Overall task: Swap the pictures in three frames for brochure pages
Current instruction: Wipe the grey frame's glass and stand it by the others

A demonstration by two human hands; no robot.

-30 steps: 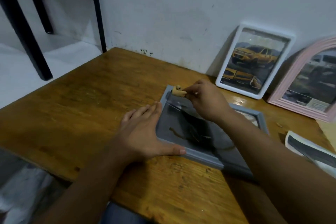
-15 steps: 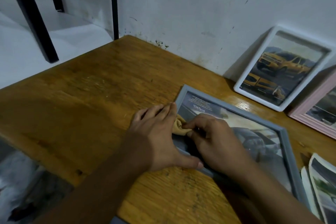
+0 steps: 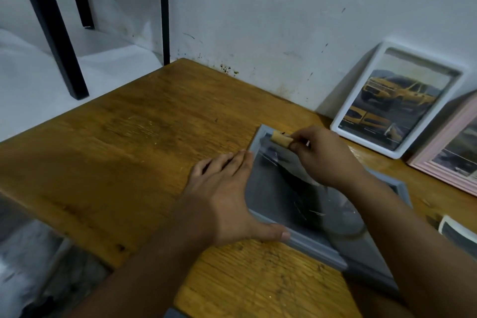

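A grey picture frame (image 3: 313,245) lies flat on the wooden table (image 3: 144,142), glass up, with a dark car picture under the glass. My left hand (image 3: 227,196) rests flat on the frame's left edge, thumb along its near rim. My right hand (image 3: 325,155) pinches a small tan wad of cloth (image 3: 281,140) over the frame's far left corner. A white frame (image 3: 397,103) with a yellow truck page leans on the wall. A pink frame (image 3: 454,152) leans beside it at the right edge.
Loose printed pages (image 3: 458,233) lie at the table's right edge. Black metal legs (image 3: 49,26) stand beyond the table's far left corner. The white wall (image 3: 284,20) borders the table's far side.
My right hand moved the tan wad from the frame's near left area, beside my left hand, up to the far left corner. My left hand stayed on the frame's left edge.
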